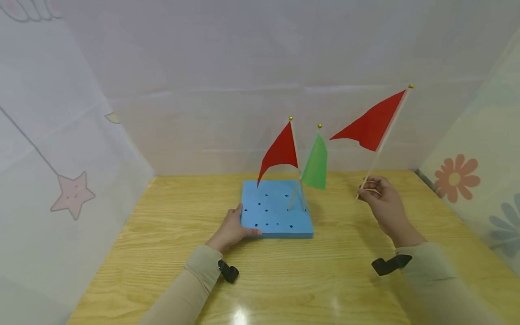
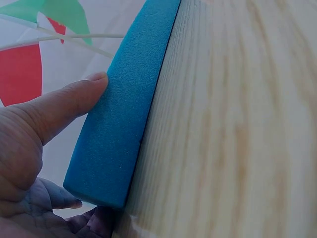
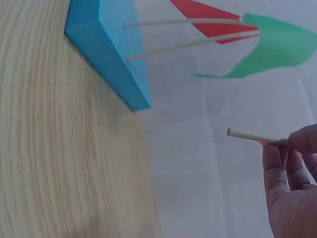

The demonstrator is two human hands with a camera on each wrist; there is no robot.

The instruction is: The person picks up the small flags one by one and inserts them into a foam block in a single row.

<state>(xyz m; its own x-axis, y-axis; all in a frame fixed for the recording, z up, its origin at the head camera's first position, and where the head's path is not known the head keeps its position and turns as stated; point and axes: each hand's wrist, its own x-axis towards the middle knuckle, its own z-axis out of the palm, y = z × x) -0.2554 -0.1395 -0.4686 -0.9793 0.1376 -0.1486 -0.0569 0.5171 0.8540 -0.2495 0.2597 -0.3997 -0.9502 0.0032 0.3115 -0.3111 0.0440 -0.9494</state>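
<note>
A blue block (image 1: 273, 216) with several small holes in its top lies on the table. My left hand (image 1: 232, 229) holds its near left corner, the thumb (image 2: 81, 96) on the front edge and the fingers along the left side. Two flags stand in holes on the block's right part, a red flag (image 1: 283, 149) and a green flag (image 1: 316, 164); their thin sticks lean and cross. Off to the right, my right hand (image 1: 383, 198) pinches the lower stick (image 3: 255, 136) of another red flag (image 1: 378, 119) between thumb and fingers. That flag tilts up to the right, its bottom end off the table.
The wooden table (image 1: 183, 198) reaches back to a pale cloth wall (image 1: 203, 126). Cloth with printed shapes hangs at both sides, a star (image 1: 73, 195) on the left and a flower (image 1: 457, 178) on the right. Dark cameras sit at both wrists.
</note>
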